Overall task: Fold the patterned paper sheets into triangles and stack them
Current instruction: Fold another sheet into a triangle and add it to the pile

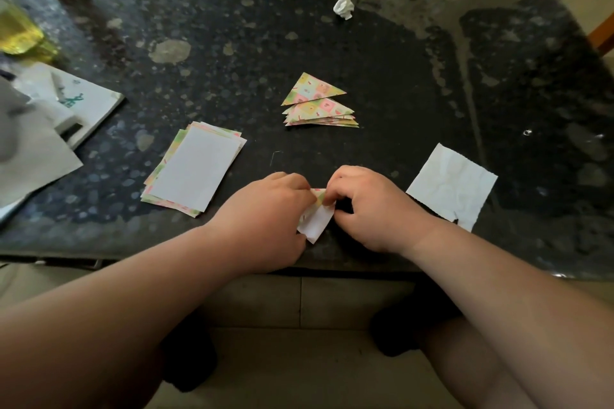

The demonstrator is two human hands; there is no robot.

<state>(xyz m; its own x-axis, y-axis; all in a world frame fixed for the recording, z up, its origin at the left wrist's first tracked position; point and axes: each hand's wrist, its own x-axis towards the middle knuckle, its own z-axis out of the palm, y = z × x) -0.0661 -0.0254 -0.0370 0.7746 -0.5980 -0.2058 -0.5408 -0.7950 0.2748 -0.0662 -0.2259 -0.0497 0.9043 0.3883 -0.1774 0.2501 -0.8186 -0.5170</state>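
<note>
One patterned paper sheet (pixel 315 217) lies near the table's front edge, white side up, with a patterned corner turned over at its top. My left hand (pixel 269 212) and my right hand (pixel 372 206) both pinch it, fingertips meeting at the folded corner. A stack of unfolded sheets (pixel 194 169) lies white side up to the left. Several folded patterned triangles (pixel 320 106) are piled in a fanned stack farther back in the middle.
The dark speckled table (pixel 232 43) carries a crumpled white paper square (pixel 453 186) at the right and a small paper wad (pixel 344 8) at the back. Papers and a booklet (pixel 76 100) and a yellowish bottle (pixel 20 30) crowd the left.
</note>
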